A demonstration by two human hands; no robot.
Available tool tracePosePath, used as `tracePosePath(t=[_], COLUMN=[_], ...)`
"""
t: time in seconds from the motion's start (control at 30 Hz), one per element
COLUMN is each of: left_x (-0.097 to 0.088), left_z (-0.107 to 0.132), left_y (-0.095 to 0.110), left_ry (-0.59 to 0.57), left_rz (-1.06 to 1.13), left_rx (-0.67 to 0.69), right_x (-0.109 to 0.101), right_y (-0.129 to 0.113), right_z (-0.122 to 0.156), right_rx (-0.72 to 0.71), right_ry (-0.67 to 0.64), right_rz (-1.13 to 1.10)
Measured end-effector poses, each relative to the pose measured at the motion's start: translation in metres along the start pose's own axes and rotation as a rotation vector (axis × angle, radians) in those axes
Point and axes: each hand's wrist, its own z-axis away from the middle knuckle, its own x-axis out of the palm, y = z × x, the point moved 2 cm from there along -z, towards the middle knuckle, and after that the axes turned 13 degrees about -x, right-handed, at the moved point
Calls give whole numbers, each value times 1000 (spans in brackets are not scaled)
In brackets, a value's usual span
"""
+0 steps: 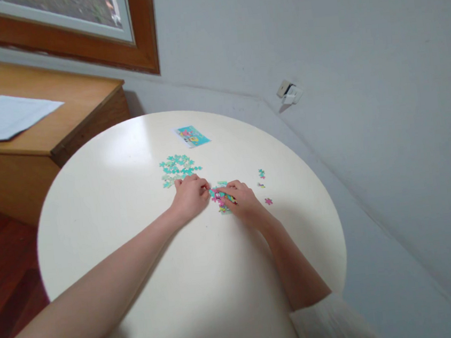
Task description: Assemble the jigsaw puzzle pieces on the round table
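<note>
On the round cream table (133, 211) my left hand (190, 194) and my right hand (242, 197) meet over a small joined cluster of pink and teal puzzle pieces (217, 195). Both hands have their fingers curled and pinched onto that cluster from either side. A loose group of teal puzzle pieces (179, 167) lies just beyond my left hand. A few stray pieces (262, 175) sit to the right of my right hand, one of them pink (268, 201).
A small printed picture card (192, 136) lies at the table's far side. A wooden cabinet (62, 116) with a white sheet of paper (2, 117) stands at left under a window. A wall runs close along the right, with a white socket (290, 93).
</note>
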Motion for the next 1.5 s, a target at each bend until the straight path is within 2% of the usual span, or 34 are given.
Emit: tracePosePath(t=[0.37, 0.77, 1.13, 1.5], left_x=[-3, 3, 6, 4], left_z=[2, 0, -2, -2], left_y=[2, -1, -4, -2], left_ry=[-18, 1, -12, -22], left_rz=[56, -33, -7, -69], left_rx=[12, -5, 4, -10], right_x=[1, 1, 1, 0], right_y=[1, 0, 0, -1], right_z=[0, -1, 0, -1], right_rx=[-16, -1, 6, 20], right_ry=[1, -5, 0, -11], right_rz=[17, 10, 7, -6])
